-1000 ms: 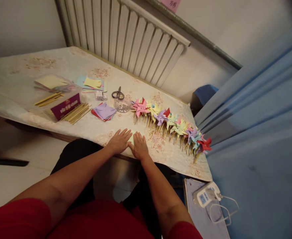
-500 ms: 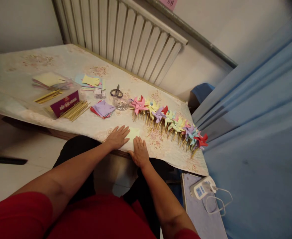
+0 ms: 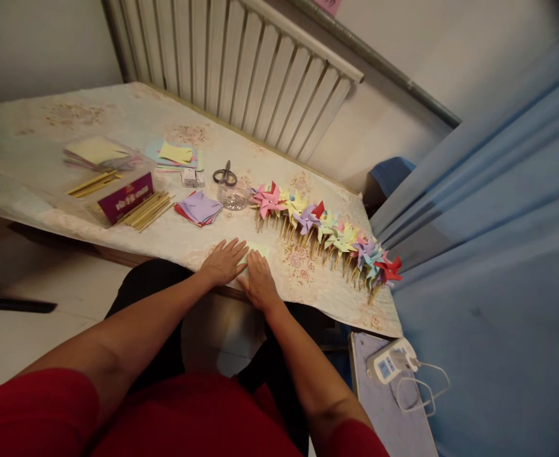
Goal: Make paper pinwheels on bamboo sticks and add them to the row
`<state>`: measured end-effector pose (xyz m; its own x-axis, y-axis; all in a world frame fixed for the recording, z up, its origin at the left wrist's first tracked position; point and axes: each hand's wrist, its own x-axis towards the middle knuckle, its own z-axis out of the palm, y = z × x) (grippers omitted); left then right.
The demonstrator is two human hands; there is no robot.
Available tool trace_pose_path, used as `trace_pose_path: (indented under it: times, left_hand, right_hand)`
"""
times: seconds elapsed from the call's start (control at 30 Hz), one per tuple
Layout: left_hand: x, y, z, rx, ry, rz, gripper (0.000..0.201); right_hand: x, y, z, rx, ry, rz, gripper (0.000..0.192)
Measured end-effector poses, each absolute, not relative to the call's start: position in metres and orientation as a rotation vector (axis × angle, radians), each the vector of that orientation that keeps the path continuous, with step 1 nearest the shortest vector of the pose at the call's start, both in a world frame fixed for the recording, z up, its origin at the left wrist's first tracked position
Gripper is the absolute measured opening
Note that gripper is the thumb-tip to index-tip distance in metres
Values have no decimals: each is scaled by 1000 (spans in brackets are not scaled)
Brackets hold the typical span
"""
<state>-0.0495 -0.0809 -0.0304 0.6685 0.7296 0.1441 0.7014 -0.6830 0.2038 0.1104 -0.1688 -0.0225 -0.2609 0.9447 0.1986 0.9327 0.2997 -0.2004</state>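
Note:
My left hand (image 3: 223,260) lies flat, fingers spread, on the table's near edge. My right hand (image 3: 259,279) presses flat beside it on a pale yellow-green paper square (image 3: 259,249), which both hands partly cover. A long row of coloured paper pinwheels (image 3: 327,231) on wooden sticks runs to the right of the hands. A stack of purple and red paper squares (image 3: 198,209) sits just beyond my left hand.
Scissors (image 3: 224,176) rest on a clear pot of beads (image 3: 232,200). Wooden sticks (image 3: 148,211) and a purple-labelled box (image 3: 125,197) lie at the left, coloured paper sheets (image 3: 174,155) behind. A radiator (image 3: 241,70) lines the wall; blue curtain (image 3: 488,254) at right; power strip (image 3: 389,363) below.
My right hand slid left and forward over the paper square, closing up against my left hand. The left hand stayed flat in place.

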Motion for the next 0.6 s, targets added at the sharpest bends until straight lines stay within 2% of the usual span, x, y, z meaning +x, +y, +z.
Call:
trace_pose_path:
  times: [0.3, 0.6]
  left_hand:
    - [-50, -79, -35, 2788, 1184, 341, 56]
    - [-50, -79, -37, 2804, 1197, 349, 56]
  right_hand:
    - [125, -147, -37, -1763, -2376, -70, 71]
    - [132, -141, -35, -1876, -2307, -66, 75]
